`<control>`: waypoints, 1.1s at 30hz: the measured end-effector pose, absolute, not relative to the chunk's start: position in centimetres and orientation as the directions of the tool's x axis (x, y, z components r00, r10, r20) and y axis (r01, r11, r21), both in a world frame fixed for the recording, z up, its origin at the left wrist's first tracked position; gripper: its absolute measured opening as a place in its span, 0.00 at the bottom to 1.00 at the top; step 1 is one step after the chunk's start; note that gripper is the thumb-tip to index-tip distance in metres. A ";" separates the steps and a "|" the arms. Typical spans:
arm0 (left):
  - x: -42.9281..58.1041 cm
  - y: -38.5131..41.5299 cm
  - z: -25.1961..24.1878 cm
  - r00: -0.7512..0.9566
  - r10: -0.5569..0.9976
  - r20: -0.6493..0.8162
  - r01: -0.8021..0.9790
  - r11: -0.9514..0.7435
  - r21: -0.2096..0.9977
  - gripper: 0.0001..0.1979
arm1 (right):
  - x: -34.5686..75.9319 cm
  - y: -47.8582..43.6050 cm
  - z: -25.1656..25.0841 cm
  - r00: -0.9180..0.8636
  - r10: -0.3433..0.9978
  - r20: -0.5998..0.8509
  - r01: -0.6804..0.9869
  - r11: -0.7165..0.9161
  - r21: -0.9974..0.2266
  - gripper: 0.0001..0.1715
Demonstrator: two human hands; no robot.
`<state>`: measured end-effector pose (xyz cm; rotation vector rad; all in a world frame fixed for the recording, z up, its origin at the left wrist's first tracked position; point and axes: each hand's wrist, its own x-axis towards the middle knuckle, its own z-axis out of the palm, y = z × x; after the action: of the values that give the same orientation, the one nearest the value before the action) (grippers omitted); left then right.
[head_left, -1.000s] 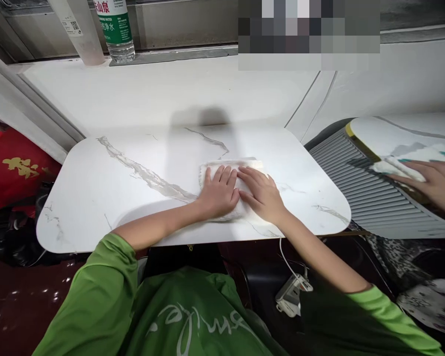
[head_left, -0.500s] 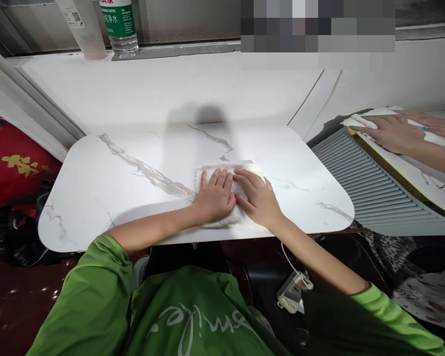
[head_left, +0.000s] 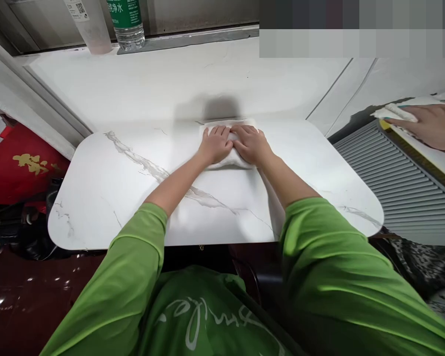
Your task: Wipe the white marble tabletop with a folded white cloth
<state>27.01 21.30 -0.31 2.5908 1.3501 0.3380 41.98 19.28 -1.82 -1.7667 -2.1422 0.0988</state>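
Both my hands rest side by side on a folded white cloth [head_left: 225,162] at the far edge of a white marble-patterned table [head_left: 114,198]. My left hand [head_left: 215,144] lies flat on the cloth's left half, fingers together and pointing away from me. My right hand [head_left: 250,143] presses on the right half, touching the left hand. Both arms in green sleeves are stretched out over the tabletop. Most of the cloth is hidden under my hands.
A green-labelled water bottle [head_left: 128,24] and a pale cup [head_left: 92,29] stand on the ledge at the back left. At right, another person's hand [head_left: 429,126] presses a white cloth [head_left: 396,112] on a neighbouring table beside a grey slatted panel [head_left: 392,183]. A red item [head_left: 22,168] lies left.
My hands have pushed the cloth from the table's middle to its far edge, arms now stretched out. The other person's hand has shifted to the right.
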 end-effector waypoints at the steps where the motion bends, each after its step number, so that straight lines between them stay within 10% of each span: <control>1: 27.1 22.1 -0.4 0.559 0.821 0.115 0.775 -0.567 0.279 0.26 | 41.9 19.9 -1.7 -0.143 0.963 0.229 0.939 0.206 -0.277 0.27; 33: 18.2 6.9 0.7 0.659 0.744 0.113 0.730 -0.669 0.141 0.25 | 33.6 3.4 -1.5 -0.169 0.945 0.280 0.954 0.228 -0.193 0.30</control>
<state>18.24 6.88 0.73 2.7847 1.2394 0.2471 33.64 3.38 -1.50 -1.7623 -2.1695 -0.0382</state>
